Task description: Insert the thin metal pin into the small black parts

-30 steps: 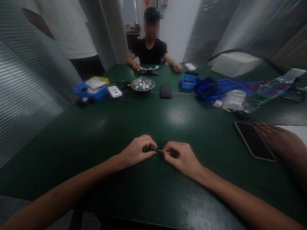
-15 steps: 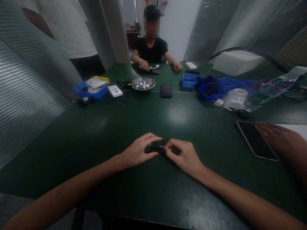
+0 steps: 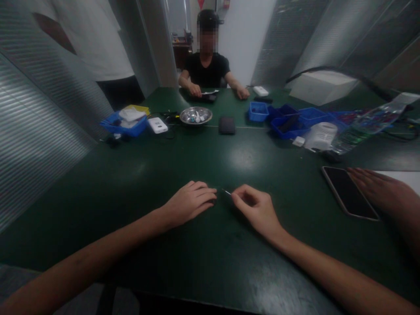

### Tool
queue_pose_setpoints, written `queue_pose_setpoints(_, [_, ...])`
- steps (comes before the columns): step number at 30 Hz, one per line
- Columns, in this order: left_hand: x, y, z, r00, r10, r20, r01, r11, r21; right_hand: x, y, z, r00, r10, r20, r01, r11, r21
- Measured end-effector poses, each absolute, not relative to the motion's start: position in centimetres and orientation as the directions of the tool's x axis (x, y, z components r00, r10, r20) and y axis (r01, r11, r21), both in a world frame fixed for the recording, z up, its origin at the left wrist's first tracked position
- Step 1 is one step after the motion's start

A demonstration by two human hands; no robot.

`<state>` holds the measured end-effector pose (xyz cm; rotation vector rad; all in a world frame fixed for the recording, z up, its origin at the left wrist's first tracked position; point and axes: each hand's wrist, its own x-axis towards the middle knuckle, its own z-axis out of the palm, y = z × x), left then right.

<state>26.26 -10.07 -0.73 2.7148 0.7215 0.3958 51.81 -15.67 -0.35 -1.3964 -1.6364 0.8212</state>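
My right hand (image 3: pixel 255 209) pinches a thin, shiny metal rod (image 3: pixel 227 191) between thumb and fingertips, its tip pointing left. Its exact kind is too small to tell. Just left of that tip, my left hand (image 3: pixel 190 202) rests low over the green table (image 3: pixel 177 262), fingers closed together and curved down. A small dark object (image 3: pixel 214 202) peeks out under its fingertips; the rest is hidden by the hand. A narrow gap separates the two hands.
Ahead lie a black square item (image 3: pixel 227 125), a metal bowl (image 3: pixel 196 116) with small white pieces, a white device (image 3: pixel 158 125) and blue trays (image 3: pixel 258 111). At right, another person's hand (image 3: pixel 383 190) lies beside a phone (image 3: pixel 350 192). A co-worker (image 3: pixel 206 72) sits opposite.
My left fingers have closed down over the small dark object. My right hand has drawn slightly right with the metal rod, away from the left hand.
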Motion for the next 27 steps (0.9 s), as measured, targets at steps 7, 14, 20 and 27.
queue_pose_setpoints(7, [12.7, -3.8, -1.5, 0.565, 0.804, 0.186, 0.719, -0.590, 0.366, 51.9, -15.7, 0.0, -0.086, 0.987, 0.138, 0.459, 0.162, -0.874])
queue_pose_setpoints(14, [1.1, -1.0, -1.5, 0.229, 0.957, 0.179, 0.926, -0.271, 0.262, 51.9, -15.6, 0.0, -0.098, 0.986, 0.132, 0.459, 0.162, -0.874])
queue_pose_setpoints(20, [0.3, -1.7, -0.9, 0.068, 0.984, 0.167, 0.970, -0.104, 0.217, 52.0, -15.7, -0.3, -0.118, 0.986, 0.119, 0.468, 0.161, -0.869])
queue_pose_setpoints(27, [-1.0, -1.5, -1.2, -0.045, 0.976, 0.212, 0.960, -0.016, 0.278, 51.9, -15.8, -0.2, -0.127, 0.983, 0.130, 0.474, 0.175, -0.863])
